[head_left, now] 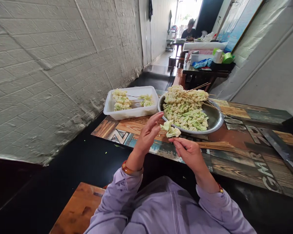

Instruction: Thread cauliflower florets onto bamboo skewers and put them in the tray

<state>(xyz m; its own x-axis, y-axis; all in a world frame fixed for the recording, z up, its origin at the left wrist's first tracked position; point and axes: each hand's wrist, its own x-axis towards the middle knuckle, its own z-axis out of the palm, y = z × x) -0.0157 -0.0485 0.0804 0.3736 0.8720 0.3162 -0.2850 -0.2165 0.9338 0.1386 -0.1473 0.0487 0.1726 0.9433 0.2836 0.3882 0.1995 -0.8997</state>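
Cauliflower piece [173, 131] up just in front of the big metal bowl [215, 118], pinched from below in the right hand [188, 151]; can't tell if on a stick. Left hand [147, 135] close beside it, fingers loosely spread, tips overlapping the bowl's rim from this angle. Pretty crowded table [234, 167] tbh: bowl heaped with loose florets [189, 117], skewered bunches [174, 94] on top, sticks poking out past the rim. White tub [134, 113] on the left with more skewers, bundle of thin sticks [217, 146] right of the right hand, big knife-looking thing [280, 143] far right.
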